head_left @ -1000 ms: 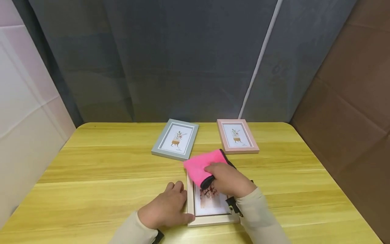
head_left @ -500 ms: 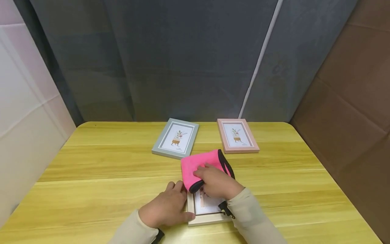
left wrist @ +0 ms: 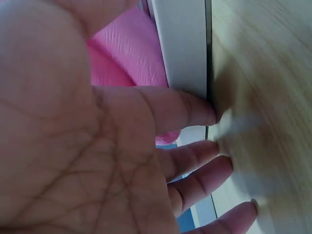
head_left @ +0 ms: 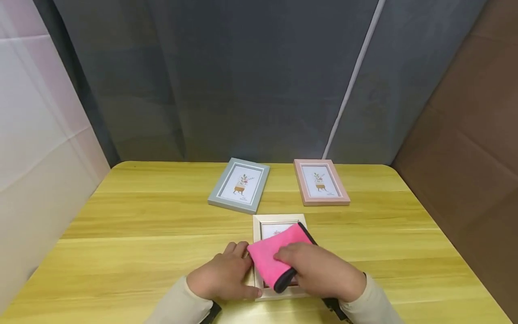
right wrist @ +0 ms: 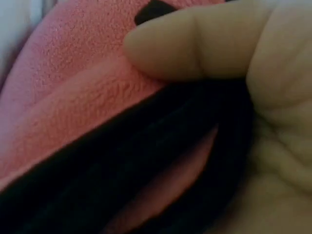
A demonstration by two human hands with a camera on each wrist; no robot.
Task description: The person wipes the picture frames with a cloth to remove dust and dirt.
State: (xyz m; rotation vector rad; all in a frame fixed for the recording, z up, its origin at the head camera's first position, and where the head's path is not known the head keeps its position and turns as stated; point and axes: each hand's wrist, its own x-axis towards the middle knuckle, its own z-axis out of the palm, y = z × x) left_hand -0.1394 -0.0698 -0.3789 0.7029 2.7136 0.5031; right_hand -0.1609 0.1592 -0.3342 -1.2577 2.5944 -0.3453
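A cream picture frame [head_left: 258, 234] lies flat on the table, its picture mostly covered by a folded pink cloth [head_left: 267, 256] with black edging. My right hand [head_left: 323, 270] grips this cloth against the frame's face. In the right wrist view the thumb [right wrist: 165, 46] lies over the cloth's folds; the other fingers are hidden. My left hand [head_left: 224, 274] rests at the frame's left side, its thumb at the near left corner. In the left wrist view, the loosely extended fingers [left wrist: 187, 109] reach down along the frame's edge [left wrist: 185, 48] to the tabletop.
Farther back on the wooden table [head_left: 141, 216] lie a grey-blue picture frame [head_left: 213, 198] and a pink picture frame [head_left: 346, 200], both picture side up. Dark cloth [head_left: 243, 81] hangs behind the table, with pale and brown sheets at the sides.
My right hand first slid the pink cloth left over the cream frame, then drew it nearer, uncovering the frame's far end. The left hand stays at the frame's side.
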